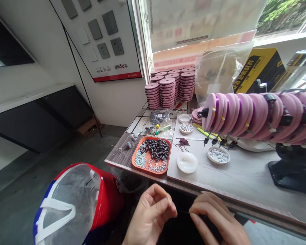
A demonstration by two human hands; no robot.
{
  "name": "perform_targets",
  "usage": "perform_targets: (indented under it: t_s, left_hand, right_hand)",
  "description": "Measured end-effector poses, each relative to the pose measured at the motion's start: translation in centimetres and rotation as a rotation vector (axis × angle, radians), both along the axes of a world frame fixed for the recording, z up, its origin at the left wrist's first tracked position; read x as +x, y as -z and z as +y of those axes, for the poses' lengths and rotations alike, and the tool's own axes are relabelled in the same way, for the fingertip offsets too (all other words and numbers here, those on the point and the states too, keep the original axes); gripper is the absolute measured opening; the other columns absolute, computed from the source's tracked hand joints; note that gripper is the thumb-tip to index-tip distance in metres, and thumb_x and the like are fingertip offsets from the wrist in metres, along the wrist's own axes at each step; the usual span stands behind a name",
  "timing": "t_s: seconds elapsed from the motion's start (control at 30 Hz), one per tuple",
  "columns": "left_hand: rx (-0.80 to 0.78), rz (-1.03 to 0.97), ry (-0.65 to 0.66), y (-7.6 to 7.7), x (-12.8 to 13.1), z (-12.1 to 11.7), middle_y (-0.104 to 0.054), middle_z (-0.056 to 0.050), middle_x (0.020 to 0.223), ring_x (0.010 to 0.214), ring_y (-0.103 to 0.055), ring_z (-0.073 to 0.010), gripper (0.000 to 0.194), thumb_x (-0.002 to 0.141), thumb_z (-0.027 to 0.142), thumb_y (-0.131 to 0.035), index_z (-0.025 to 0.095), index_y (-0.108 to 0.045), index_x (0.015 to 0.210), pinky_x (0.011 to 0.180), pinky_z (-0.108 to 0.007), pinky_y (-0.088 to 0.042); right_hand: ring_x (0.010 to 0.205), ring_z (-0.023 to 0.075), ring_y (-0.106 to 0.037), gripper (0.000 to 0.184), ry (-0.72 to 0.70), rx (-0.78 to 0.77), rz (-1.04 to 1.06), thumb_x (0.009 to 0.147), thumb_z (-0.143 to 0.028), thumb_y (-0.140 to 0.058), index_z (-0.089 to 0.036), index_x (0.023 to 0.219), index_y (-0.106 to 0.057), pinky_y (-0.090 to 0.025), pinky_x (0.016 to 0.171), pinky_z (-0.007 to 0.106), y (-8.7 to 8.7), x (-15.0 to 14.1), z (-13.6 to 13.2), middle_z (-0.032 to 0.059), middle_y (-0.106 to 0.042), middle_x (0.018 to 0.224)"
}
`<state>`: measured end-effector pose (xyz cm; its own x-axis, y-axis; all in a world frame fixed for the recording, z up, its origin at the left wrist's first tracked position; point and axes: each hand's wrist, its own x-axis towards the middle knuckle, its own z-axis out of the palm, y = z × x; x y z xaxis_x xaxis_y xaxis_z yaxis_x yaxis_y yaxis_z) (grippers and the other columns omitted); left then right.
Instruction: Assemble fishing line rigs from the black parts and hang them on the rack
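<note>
In front of the table's edge, my left hand (153,211) is raised with thumb and fingertips pinched together. My right hand (215,217) faces it across a small gap, its thumb and fingers also closed in a pinch. What either pinch holds is too fine to make out; a faint dark strand seems to lie by the right fingertips. Just beyond the hands is an orange tray (133,162) of black fittings, pale green pieces and small silver parts. To its right lie a round white ring-shaped object (187,162) and a dish of whitish pieces (218,155).
Pink foam discs (234,114) line a rod on a black stand (290,177) at right. Stacked pink spools (167,92) stand by the window. Dark red short sticks (183,142) and a bead dish (186,128) sit mid-table. A red-rimmed bag (108,194) stands on the floor at left.
</note>
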<state>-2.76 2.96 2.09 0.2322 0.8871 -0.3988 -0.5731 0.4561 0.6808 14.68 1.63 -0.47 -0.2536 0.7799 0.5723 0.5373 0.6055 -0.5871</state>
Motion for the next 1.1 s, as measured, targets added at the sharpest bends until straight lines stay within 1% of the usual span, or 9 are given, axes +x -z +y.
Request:
perform_targets:
  t_s: [0.1, 0.2, 0.27, 0.33, 0.47, 0.63, 0.8, 0.97, 1.1]
  left_hand:
    - [-0.146, -0.096, -0.121, 2.0, 0.7, -1.3, -0.064, 0.004, 0.056, 0.052, -0.062, -0.0080, 0.038, 0.052, 0.016, -0.087, 0.018, -0.065, 0.083, 0.057, -0.019, -0.052]
    - [-0.177, -0.059, -0.145, 2.2, 1.1, -2.0, -0.065, 0.003, 0.055, 0.051, -0.063, -0.0083, 0.041, 0.051, 0.015, -0.087, 0.017, -0.064, 0.085, 0.056, -0.020, -0.053]
    - [-0.140, -0.017, -0.159, 1.7, 1.3, -2.2, -0.065, 0.004, 0.053, 0.049, -0.062, -0.0087, 0.042, 0.049, 0.016, -0.088, 0.016, -0.062, 0.082, 0.053, -0.019, -0.052]
    - [-0.058, 0.055, -0.190, 1.3, 1.6, -2.3, -0.065, 0.004, 0.051, 0.049, -0.063, -0.0096, 0.045, 0.047, 0.018, -0.089, 0.016, -0.061, 0.081, 0.052, -0.019, -0.051]
    - [0.086, 0.186, -0.229, 1.3, 1.8, -2.4, -0.067, 0.003, 0.052, 0.050, -0.064, -0.0104, 0.045, 0.048, 0.023, -0.089, 0.017, -0.060, 0.083, 0.055, -0.019, -0.051]
    - [0.099, 0.226, -0.250, 1.6, 1.7, -2.5, -0.066, 0.004, 0.052, 0.050, -0.064, -0.0106, 0.046, 0.048, 0.025, -0.088, 0.017, -0.059, 0.083, 0.055, -0.019, -0.050]
    - [0.131, 0.273, -0.251, 1.4, 1.8, -2.6, -0.067, 0.004, 0.051, 0.050, -0.064, -0.0107, 0.046, 0.049, 0.027, -0.088, 0.018, -0.058, 0.082, 0.055, -0.019, -0.050]
    - [0.187, 0.354, -0.268, 1.3, 1.9, -2.7, -0.069, 0.003, 0.053, 0.053, -0.065, -0.0109, 0.042, 0.052, 0.029, -0.087, 0.019, -0.059, 0.082, 0.058, -0.018, -0.050]
    - [0.239, 0.428, -0.273, 1.8, 2.0, -2.9, -0.069, 0.004, 0.054, 0.054, -0.064, -0.0093, 0.039, 0.056, 0.032, -0.084, 0.020, -0.060, 0.084, 0.057, -0.015, -0.048]
  right_hand:
    - [0.065, 0.0141, -0.059, 0.011, 0.009, 0.007, -0.025, 0.086, -0.013, -0.048, -0.021, 0.080, -0.051, -0.050, 0.059, 0.023, -0.3, -0.3, -0.2, 0.0008, -0.059, 0.071]
    - [0.062, 0.0141, -0.057, 0.013, 0.051, 0.060, -0.032, 0.087, -0.015, -0.046, -0.021, 0.078, -0.051, -0.049, 0.055, 0.024, -0.6, -0.7, -0.3, 0.0010, -0.058, 0.069]
    - [0.061, 0.0138, -0.057, 0.015, 0.070, 0.085, -0.041, 0.088, -0.016, -0.044, -0.021, 0.076, -0.051, -0.048, 0.054, 0.024, -0.9, -1.0, -0.3, 0.0010, -0.058, 0.067]
    - [0.061, 0.0139, -0.056, 0.016, 0.064, 0.101, -0.064, 0.089, -0.016, -0.044, -0.021, 0.075, -0.051, -0.048, 0.055, 0.024, -1.1, -1.1, -0.3, 0.0011, -0.058, 0.067]
    - [0.061, 0.0142, -0.056, 0.016, 0.060, 0.132, -0.076, 0.088, -0.014, -0.044, -0.021, 0.075, -0.051, -0.047, 0.055, 0.024, -1.3, -1.2, -0.3, 0.0013, -0.058, 0.066]
    - [0.061, 0.0147, -0.055, 0.017, 0.058, 0.130, -0.084, 0.088, -0.013, -0.043, -0.020, 0.074, -0.051, -0.047, 0.056, 0.025, -1.0, -1.4, -0.4, 0.0019, -0.058, 0.066]
    - [0.061, 0.0148, -0.055, 0.017, 0.060, 0.123, -0.086, 0.087, -0.013, -0.043, -0.020, 0.074, -0.051, -0.047, 0.056, 0.025, -0.9, -1.5, -0.4, 0.0017, -0.057, 0.066]
    - [0.061, 0.0146, -0.055, 0.018, 0.074, 0.140, -0.106, 0.088, -0.015, -0.044, -0.020, 0.074, -0.052, -0.047, 0.056, 0.025, -0.9, -1.4, -0.3, 0.0014, -0.058, 0.065]
    - [0.063, 0.0146, -0.056, 0.016, 0.068, 0.132, -0.111, 0.088, -0.014, -0.045, -0.020, 0.074, -0.053, -0.048, 0.061, 0.026, -0.5, -1.5, -0.4, 0.0015, -0.059, 0.067]
